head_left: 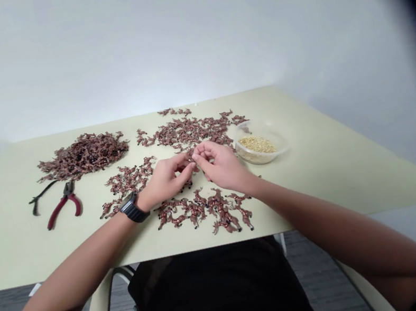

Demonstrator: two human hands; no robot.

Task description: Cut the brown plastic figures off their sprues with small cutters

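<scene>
With the clock face centred on the two hands, a plain pale wall [125, 52] is seen at twelve o'clock, beyond a pale yellow-green table [339, 170] that looks flat and smooth; a strip of grey floor [317, 270] is glimpsed past its near edge. A dense heap of brown figures [83, 156] is set at ten; looser spreads [187, 131] are laid at twelve, nine and six. A clear tub [278, 142], part-filled with golden bits [257, 144], is placed at three, and red-handled pliers [58, 212] near nine, beside a thin black tool [43, 192]. At the centre, the left hand [167, 178] and right hand [223, 166] are brought fingertip to fingertip, thumbs curled close to forefingers; whether a figure is gripped there cannot be told. Each figure is judged light, stiff and perhaps slick, with slender, easily snagged legs; it is best taken by its thicker body.
</scene>
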